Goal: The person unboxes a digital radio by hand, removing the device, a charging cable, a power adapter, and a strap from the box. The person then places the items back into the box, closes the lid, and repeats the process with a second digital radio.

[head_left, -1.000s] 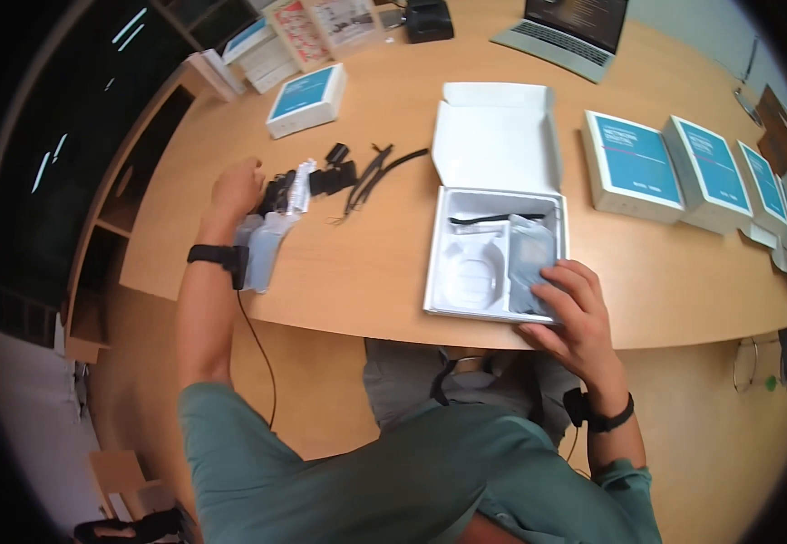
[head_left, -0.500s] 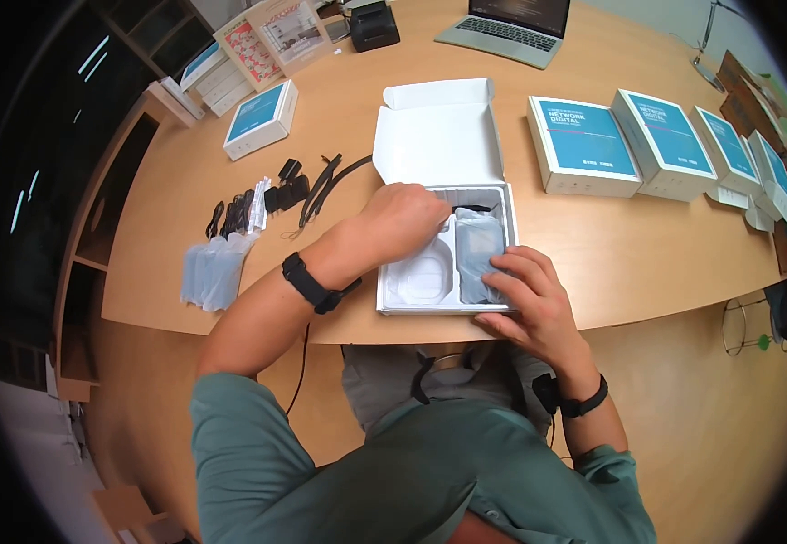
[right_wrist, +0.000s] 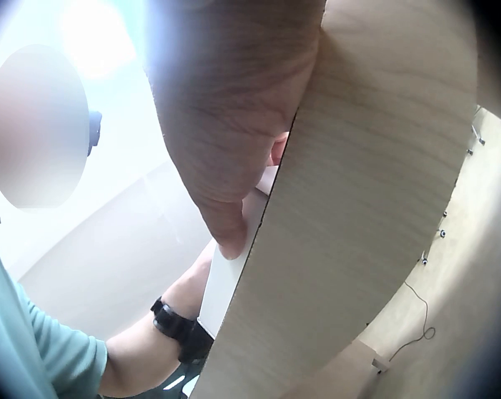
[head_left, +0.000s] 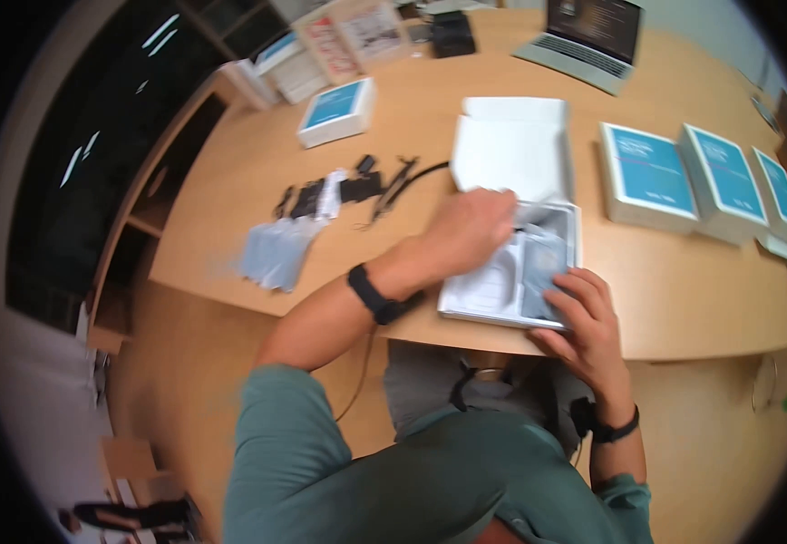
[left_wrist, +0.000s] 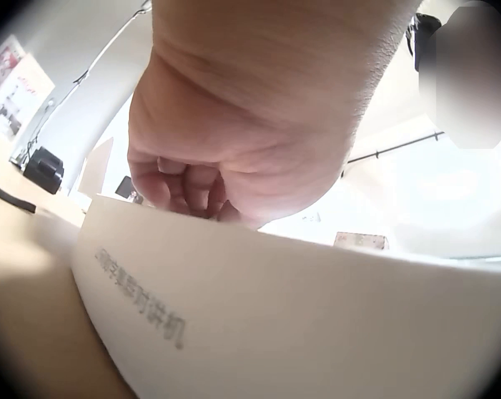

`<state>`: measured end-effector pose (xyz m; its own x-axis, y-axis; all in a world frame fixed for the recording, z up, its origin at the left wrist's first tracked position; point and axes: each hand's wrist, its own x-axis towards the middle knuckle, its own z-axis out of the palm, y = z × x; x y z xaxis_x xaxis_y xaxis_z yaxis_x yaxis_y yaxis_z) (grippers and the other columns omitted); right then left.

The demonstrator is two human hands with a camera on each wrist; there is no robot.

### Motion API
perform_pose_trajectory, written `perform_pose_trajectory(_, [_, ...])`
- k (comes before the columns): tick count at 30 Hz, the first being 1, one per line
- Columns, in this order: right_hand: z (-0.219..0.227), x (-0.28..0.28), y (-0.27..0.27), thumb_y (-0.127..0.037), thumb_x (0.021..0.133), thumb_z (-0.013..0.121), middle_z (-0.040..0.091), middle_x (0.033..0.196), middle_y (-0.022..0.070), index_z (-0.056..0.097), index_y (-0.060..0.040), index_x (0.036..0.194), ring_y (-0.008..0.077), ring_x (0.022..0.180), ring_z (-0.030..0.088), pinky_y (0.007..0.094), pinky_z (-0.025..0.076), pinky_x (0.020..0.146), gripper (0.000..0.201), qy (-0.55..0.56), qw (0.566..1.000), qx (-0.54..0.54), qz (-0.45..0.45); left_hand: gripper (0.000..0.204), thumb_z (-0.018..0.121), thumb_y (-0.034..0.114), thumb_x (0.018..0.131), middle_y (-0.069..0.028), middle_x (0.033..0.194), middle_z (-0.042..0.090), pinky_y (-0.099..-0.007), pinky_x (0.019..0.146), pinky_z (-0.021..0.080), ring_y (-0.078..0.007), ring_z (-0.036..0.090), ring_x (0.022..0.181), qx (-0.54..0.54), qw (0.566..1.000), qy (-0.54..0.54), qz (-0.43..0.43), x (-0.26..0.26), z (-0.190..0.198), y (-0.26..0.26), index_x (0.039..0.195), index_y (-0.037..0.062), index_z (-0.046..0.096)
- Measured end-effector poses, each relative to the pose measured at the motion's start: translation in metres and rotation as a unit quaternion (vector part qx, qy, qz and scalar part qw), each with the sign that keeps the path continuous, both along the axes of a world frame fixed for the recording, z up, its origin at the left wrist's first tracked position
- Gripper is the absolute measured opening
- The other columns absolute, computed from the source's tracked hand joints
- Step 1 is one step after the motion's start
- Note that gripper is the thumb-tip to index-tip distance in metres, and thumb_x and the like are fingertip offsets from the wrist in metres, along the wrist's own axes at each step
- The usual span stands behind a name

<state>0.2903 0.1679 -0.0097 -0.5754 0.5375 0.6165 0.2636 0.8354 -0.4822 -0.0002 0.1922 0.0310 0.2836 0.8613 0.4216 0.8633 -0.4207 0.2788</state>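
Observation:
An open white box [head_left: 480, 316] stands near the table's front edge, lid flap [head_left: 511, 145] tipped back. In its right compartment lies a dark flat device in a clear bag [head_left: 543, 263]; a round moulded recess [head_left: 500, 276] is on the left. My left hand [head_left: 466, 234] is over the box's upper compartment, fingers curled down behind the box wall [left_wrist: 259, 299] in the left wrist view; I cannot tell what they hold. My right hand [head_left: 588, 317] grips the box's near right corner, thumb on the front wall, fingers over the bagged device.
Left on the table lie clear plastic bags [head_left: 276, 254], black cables [head_left: 306, 199], black adapters [head_left: 362, 186] and black straps [head_left: 398, 186]. Blue-and-white boxes [head_left: 652, 172] line the right side, another box [head_left: 337, 111] sits back left. A laptop [head_left: 584, 50] stands at the back.
My left hand has come from the cables at the left across to the box and stays over its upper compartment. My right hand keeps its hold on the corner. The head view has shifted.

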Motion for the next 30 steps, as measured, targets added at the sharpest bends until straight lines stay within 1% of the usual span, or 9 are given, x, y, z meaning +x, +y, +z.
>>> perform_pose_trajectory(2, [0.0, -0.001, -0.002, -0.025, 0.078, 0.096, 0.07, 0.136, 0.0158, 0.076, -0.0039, 0.121, 0.0437, 0.133, 0.062, 0.0531, 0.056, 0.109, 0.052, -0.006, 1.0, 0.002, -0.004, 0.016, 0.067, 0.014, 0.098, -0.0179, 0.088, 0.074, -0.0487, 0.076, 0.057, -0.0358, 0.073, 0.083, -0.011, 0.999, -0.038, -0.031, -0.009, 0.014, -0.011, 0.108, 0.0035, 0.072])
perform_pose_trajectory(5, [0.0, 0.0, -0.003, -0.024, 0.077, 0.096, 0.07, 0.137, 0.0159, 0.076, -0.0038, 0.121, 0.0438, 0.134, 0.061, 0.0529, 0.056, 0.109, 0.052, -0.012, 1.0, -0.003, -0.004, 0.029, 0.067, 0.013, 0.102, -0.0038, 0.082, 0.07, -0.0319, 0.072, 0.054, -0.0117, 0.062, 0.074, -0.17, 0.952, -0.254, 0.008, -0.023, 0.054, -0.033, 0.13, 0.0091, 0.075])
perform_pose_trajectory(8, [-0.001, 0.0, -0.003, -0.023, 0.077, 0.096, 0.069, 0.137, 0.0161, 0.076, -0.0037, 0.121, 0.0438, 0.135, 0.061, 0.0528, 0.056, 0.109, 0.053, -0.013, 1.0, -0.01, -0.008, 0.026, 0.069, 0.012, 0.102, 0.0032, 0.083, 0.069, -0.0285, 0.069, 0.053, -0.0076, 0.063, 0.074, -0.096, 0.912, -0.331, 0.223, -0.112, 0.058, -0.022, 0.127, 0.0049, 0.075])
perform_pose_trajectory(9, [-0.001, 0.0, -0.003, -0.023, 0.077, 0.096, 0.069, 0.137, 0.0161, 0.076, -0.0035, 0.121, 0.0438, 0.135, 0.061, 0.0528, 0.056, 0.109, 0.053, -0.015, 1.0, -0.009, -0.009, 0.023, 0.07, 0.012, 0.101, 0.0002, 0.084, 0.071, -0.0304, 0.069, 0.055, -0.0089, 0.065, 0.075, -0.021, 0.948, -0.168, 0.271, -0.161, 0.05, -0.018, 0.122, 0.0027, 0.075])
perform_pose_trajectory(12, [0.0, -0.001, -0.004, -0.023, 0.077, 0.096, 0.069, 0.137, 0.0161, 0.076, -0.0034, 0.121, 0.0438, 0.135, 0.061, 0.0527, 0.056, 0.109, 0.053, -0.014, 1.0, -0.011, -0.009, 0.018, 0.071, 0.014, 0.097, -0.0174, 0.094, 0.079, -0.0457, 0.079, 0.059, -0.0329, 0.077, 0.085, -0.033, 0.918, 0.01, 0.394, -0.261, 0.015, -0.034, 0.111, 0.0025, 0.074])
perform_pose_trajectory(18, [0.001, -0.001, -0.002, -0.023, 0.077, 0.096, 0.07, 0.136, 0.0159, 0.076, -0.0039, 0.121, 0.0438, 0.133, 0.062, 0.0526, 0.056, 0.108, 0.052, -0.005, 1.0, -0.001, -0.006, 0.019, 0.067, 0.017, 0.098, -0.0233, 0.105, 0.08, -0.0554, 0.091, 0.059, -0.0429, 0.076, 0.102, -0.065, 0.874, 0.134, 0.463, -0.27, -0.002, -0.05, 0.112, 0.0063, 0.076])
perform_pose_trajectory(21, [0.004, 0.0, -0.001, -0.023, 0.077, 0.096, 0.071, 0.136, 0.0153, 0.077, -0.0043, 0.12, 0.0432, 0.132, 0.063, 0.0518, 0.056, 0.107, 0.051, -0.016, 1.0, 0.0, -0.004, 0.019, 0.068, 0.018, 0.099, -0.0233, 0.106, 0.079, -0.0552, 0.091, 0.058, -0.0435, 0.075, 0.102, -0.046, 0.907, 0.11, 0.403, -0.209, 0.03, -0.037, 0.11, 0.0059, 0.076])
perform_pose_trajectory(25, [0.002, -0.001, -0.001, -0.025, 0.077, 0.096, 0.071, 0.135, 0.0147, 0.077, -0.0046, 0.12, 0.0423, 0.132, 0.063, 0.0507, 0.057, 0.106, 0.051, -0.018, 1.0, 0.003, -0.01, 0.024, 0.072, 0.021, 0.101, -0.017, 0.101, 0.08, -0.0461, 0.084, 0.06, -0.038, 0.076, 0.093, -0.107, 0.991, -0.058, 0.051, -0.105, 0.046, -0.013, 0.119, 0.0062, 0.077])
perform_pose_trajectory(30, [0.001, -0.001, -0.001, -0.026, 0.078, 0.096, 0.071, 0.135, 0.0146, 0.077, -0.0042, 0.12, 0.0421, 0.132, 0.063, 0.0512, 0.057, 0.106, 0.051, -0.016, 1.0, 0.009, -0.009, 0.011, 0.07, 0.011, 0.093, -0.0165, 0.091, 0.079, -0.0477, 0.08, 0.06, -0.0372, 0.078, 0.09, -0.13, 0.975, 0.178, -0.012, -0.003, 0.024, 0.001, 0.099, 0.0032, 0.075])
